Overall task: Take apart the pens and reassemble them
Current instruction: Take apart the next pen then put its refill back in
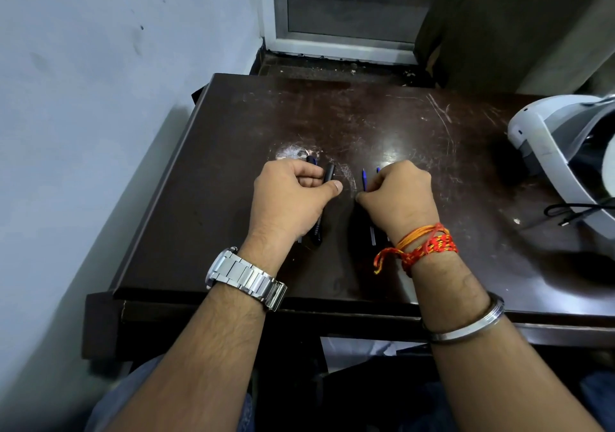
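Both bare forearms reached forward from the bottom of the view, converging slightly, with the backs of the hands turned up. The left grip point(293, 195) lay knuckles-up, fingers curled under and thumb stretched toward the right, holding a black pen part point(329, 173) that stuck out past the thumb. The right grip point(399, 192) sat near it but apart, fingers bunched and curled down, thumb and fingertips pinching a thin blue-tipped refill point(363, 180). A metal watch point(246, 275) banded the left wrist; red-orange threads point(422, 248) and a steel bangle point(466, 328) ringed the right.
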`<act>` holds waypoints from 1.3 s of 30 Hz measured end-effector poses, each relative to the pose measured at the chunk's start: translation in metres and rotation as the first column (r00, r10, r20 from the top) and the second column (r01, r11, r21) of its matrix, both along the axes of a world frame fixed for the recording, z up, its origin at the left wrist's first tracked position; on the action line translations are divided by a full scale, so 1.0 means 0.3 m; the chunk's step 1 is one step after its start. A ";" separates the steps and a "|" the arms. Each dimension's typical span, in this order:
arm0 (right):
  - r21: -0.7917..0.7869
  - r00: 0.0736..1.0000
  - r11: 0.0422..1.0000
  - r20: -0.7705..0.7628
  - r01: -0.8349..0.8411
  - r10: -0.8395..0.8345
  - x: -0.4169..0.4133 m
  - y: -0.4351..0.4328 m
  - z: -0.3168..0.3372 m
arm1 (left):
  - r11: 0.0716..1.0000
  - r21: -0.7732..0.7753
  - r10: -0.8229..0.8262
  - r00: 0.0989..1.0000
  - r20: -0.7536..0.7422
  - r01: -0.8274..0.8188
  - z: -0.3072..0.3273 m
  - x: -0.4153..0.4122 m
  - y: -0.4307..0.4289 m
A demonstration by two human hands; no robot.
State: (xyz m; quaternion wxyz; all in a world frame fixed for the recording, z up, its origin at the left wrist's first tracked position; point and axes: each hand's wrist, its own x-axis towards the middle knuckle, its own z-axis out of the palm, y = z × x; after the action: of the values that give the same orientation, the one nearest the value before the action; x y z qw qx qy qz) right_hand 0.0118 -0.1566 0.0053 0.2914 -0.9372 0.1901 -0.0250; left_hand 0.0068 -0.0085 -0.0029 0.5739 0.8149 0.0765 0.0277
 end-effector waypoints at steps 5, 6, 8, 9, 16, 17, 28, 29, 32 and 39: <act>-0.031 0.998 0.999 -0.057 -0.023 0.021 0.007 -0.003 -0.001 | 1.000 0.012 -0.012 1.000 -0.007 0.013 0.000 -0.001 0.002; -0.028 0.998 0.999 -0.064 -0.030 0.028 0.007 -0.001 -0.001 | 1.000 0.011 -0.017 1.000 -0.008 0.017 -0.002 0.000 0.003; -0.023 0.998 0.999 -0.050 -0.043 0.042 0.003 0.008 0.001 | 0.999 -0.013 -0.030 0.999 -0.021 0.030 -0.004 0.000 0.003; -0.022 0.999 0.999 -0.029 -0.046 0.045 0.000 0.013 0.003 | 0.999 -0.027 -0.038 0.999 -0.033 0.038 -0.005 0.000 0.003; 0.267 0.876 0.963 0.474 -0.047 -0.088 -0.007 0.034 0.058 | 0.983 -0.048 -0.183 0.973 -0.141 0.178 0.004 -0.006 0.003; 0.336 0.836 0.940 0.530 -0.052 -0.143 -0.007 0.036 0.062 | 0.979 -0.044 -0.204 0.967 -0.151 0.200 0.008 -0.008 0.002; 0.457 0.776 0.880 0.599 -0.128 -0.198 0.005 0.056 0.053 | 0.971 -0.040 -0.240 0.960 -0.148 0.236 0.026 -0.018 -0.011; 0.448 0.797 0.885 0.578 -0.129 -0.177 0.007 0.056 0.050 | 0.973 -0.047 -0.232 0.962 -0.141 0.228 0.025 -0.018 -0.009; 0.414 0.859 0.901 0.500 -0.126 -0.110 0.006 0.065 0.035 | 0.980 -0.061 -0.194 0.975 -0.111 0.188 0.022 -0.013 -0.007; 0.410 0.838 0.908 0.524 -0.089 -0.155 0.006 0.061 0.018 | 0.999 -0.052 -0.001 1.000 -0.022 -0.001 0.025 0.012 0.029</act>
State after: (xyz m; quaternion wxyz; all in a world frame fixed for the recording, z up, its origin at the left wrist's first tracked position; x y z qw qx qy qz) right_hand 0.0137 -0.1382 0.0108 0.5262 -0.8030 0.1167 -0.2544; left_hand 0.0103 0.0000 0.0047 0.5939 0.8000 0.0836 0.0166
